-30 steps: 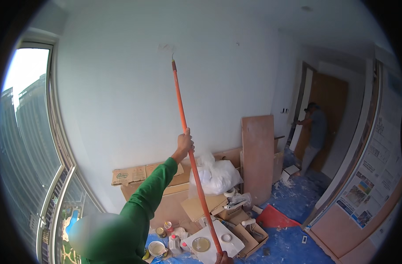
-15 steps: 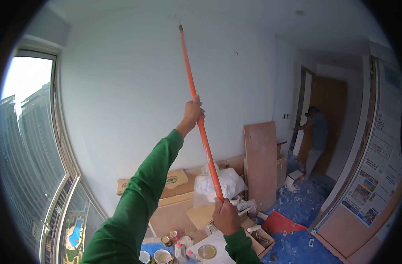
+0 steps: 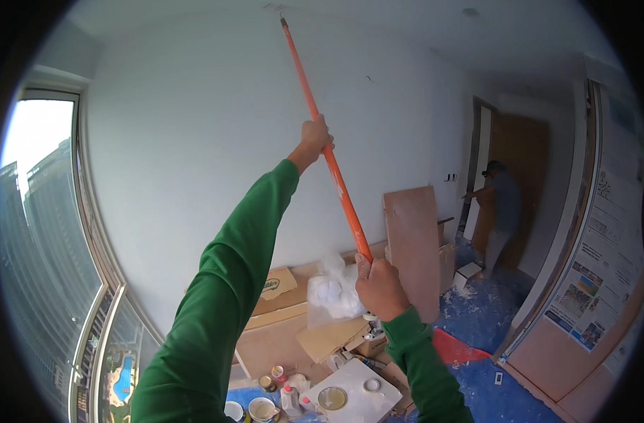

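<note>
An orange extension pole (image 3: 342, 190), splashed with white, slants up toward the top of the white wall (image 3: 195, 141). My left hand (image 3: 315, 138) is wrapped round its middle at the end of an outstretched arm. Lower down, my right hand (image 3: 383, 285) grips the pole near its bottom end. A thin wire frame and a pale, faint head, apparently a paint roller (image 3: 275, 7), show at the dark upper tip, close to where wall and ceiling meet. Its colour blends with the surface, so contact is hard to make out.
Paint tins (image 3: 263, 409), bottles (image 3: 289, 400) and a board (image 3: 357, 388) lie below my hands. A plastic bag (image 3: 336, 292), cardboard (image 3: 276, 289) and a tall panel (image 3: 414, 247) line the wall. Windows (image 3: 54, 211) stand left. A person (image 3: 502, 204) works by a brown door (image 3: 533, 155) at right.
Both hands and the pole have moved upward, the right hand most clearly. The pole's tip now sits higher, nearer the ceiling. The view has shifted slightly.
</note>
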`<control>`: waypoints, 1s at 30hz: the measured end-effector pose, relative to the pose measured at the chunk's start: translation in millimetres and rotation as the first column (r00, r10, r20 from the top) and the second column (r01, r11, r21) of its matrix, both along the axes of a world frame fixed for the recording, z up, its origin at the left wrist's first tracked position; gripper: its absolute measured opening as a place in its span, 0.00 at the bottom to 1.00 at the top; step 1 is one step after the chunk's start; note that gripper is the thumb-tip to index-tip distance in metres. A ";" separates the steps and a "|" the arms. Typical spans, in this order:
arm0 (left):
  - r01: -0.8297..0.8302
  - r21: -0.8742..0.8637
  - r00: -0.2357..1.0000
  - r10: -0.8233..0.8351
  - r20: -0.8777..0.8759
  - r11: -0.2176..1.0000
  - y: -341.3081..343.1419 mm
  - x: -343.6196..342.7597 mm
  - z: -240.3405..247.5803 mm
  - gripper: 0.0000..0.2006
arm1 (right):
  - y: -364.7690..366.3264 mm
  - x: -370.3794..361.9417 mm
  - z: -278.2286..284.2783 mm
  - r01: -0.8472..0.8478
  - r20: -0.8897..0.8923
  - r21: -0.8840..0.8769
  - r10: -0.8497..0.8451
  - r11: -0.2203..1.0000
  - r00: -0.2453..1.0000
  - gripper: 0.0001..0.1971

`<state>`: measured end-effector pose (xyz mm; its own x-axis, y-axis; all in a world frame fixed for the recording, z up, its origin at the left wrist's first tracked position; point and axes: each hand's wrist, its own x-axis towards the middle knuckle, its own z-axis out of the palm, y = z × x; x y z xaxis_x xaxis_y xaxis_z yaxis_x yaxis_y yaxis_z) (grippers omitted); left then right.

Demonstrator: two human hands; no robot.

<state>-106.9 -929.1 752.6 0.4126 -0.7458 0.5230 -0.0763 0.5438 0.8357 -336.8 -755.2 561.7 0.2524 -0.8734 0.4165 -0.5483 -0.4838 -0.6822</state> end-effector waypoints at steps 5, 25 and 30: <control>-0.025 0.036 1.000 0.025 -0.001 0.999 1.7 -15.1 -32.5 0.23 | 7.6 -11.8 -42.5 0.074 0.009 -0.018 -0.074 0.997 0.997 0.22; -0.074 0.389 0.992 0.108 -0.067 0.918 37.7 -58.4 -322.5 0.28 | 183.7 -187.5 -302.1 0.191 -0.334 0.062 -0.160 0.980 0.929 0.12; -0.059 0.445 0.987 0.119 -0.108 0.893 63.9 -80.9 -385.5 0.27 | 206.0 -236.2 -349.1 0.142 -0.256 0.270 -0.072 0.952 0.964 0.12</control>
<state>-187.9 -865.3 367.1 0.5295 -0.8437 0.0883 0.0170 0.1147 0.9933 -573.0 -549.2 212.6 0.2126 -0.9733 0.0865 -0.7507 -0.2193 -0.6232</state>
